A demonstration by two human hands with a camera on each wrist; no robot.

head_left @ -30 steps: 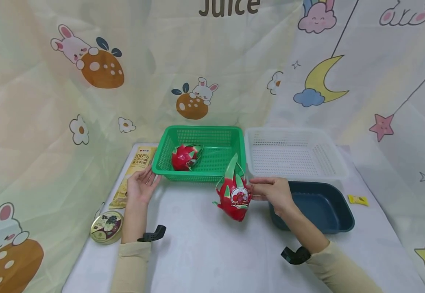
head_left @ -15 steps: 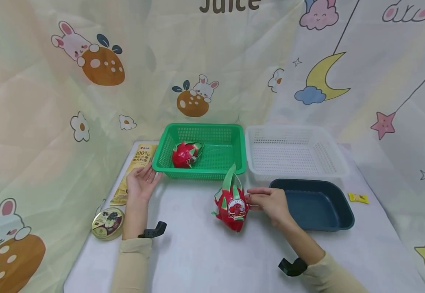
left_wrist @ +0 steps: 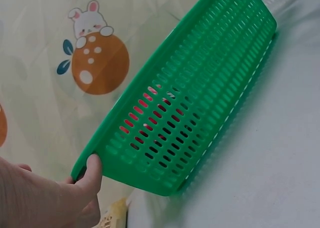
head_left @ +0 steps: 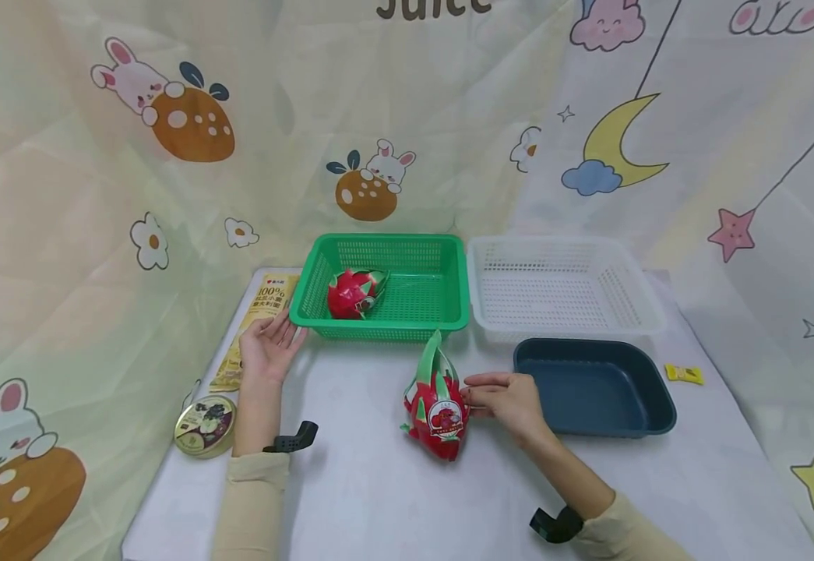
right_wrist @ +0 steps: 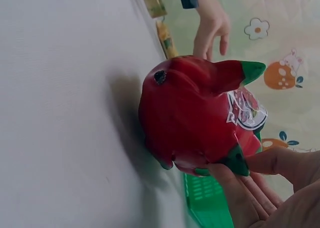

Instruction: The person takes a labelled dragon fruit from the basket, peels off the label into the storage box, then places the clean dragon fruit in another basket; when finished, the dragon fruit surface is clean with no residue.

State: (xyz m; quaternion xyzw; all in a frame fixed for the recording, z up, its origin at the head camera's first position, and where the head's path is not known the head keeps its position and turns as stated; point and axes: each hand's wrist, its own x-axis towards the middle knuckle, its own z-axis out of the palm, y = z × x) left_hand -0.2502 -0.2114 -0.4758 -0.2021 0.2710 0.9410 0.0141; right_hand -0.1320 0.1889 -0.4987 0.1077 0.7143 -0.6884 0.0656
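Observation:
My right hand (head_left: 508, 401) pinches a green-tipped scale of a red dragon fruit (head_left: 437, 425) between thumb and fingers. The fruit has a round sticker and long green leaves pointing up; in the right wrist view its red underside (right_wrist: 185, 118) hangs close over the table, casting a shadow. My left hand (head_left: 271, 348) holds the near left corner of the green basket (head_left: 378, 333), its thumb (left_wrist: 92, 173) against the outer wall and its fingers partly hidden behind the rim. A second dragon fruit (head_left: 352, 296) lies inside this basket, on its left side.
Right of the green basket stands a white basket (head_left: 564, 327), with a dark blue tub (head_left: 596, 421) in front of it. A yellow packet (head_left: 684, 374) lies at the far right. On the left are a gold pasta bag (head_left: 259, 304) and a round tin (head_left: 205, 426).
My right hand has brought the dragon fruit toward me and slightly left, away from the green basket. My left hand stays at the basket's corner.

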